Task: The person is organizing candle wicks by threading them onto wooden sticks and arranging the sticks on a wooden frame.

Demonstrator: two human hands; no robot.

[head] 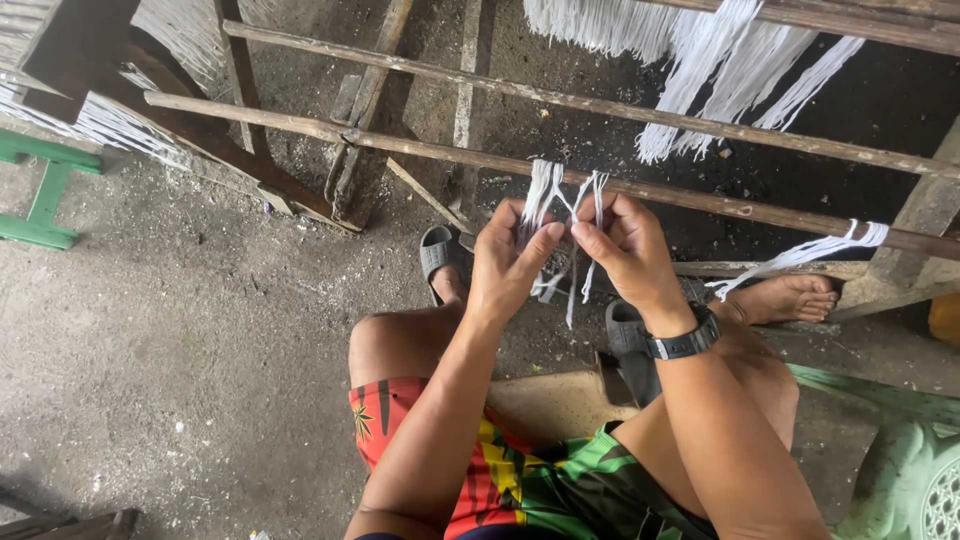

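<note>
While both my hands pinch the white strings [560, 205] that hang from the wooden pole [420, 147], left hand [508, 262] and right hand [622, 245] closed on them, they look light and soft, best held near the knot.

Soft, even daylight fills the frame, moderately bright with no glare. The concrete floor [180, 330] at the left is the palest area and shows almost no cast shadow. The upper middle and upper right fall into deep shade beneath the wooden poles [600, 105], where detail is lost in the dark ground. The white threads [720, 60] at the top come close to overexposed. Focus is sharp in the centre; straight poles bow slightly toward the edges
</note>
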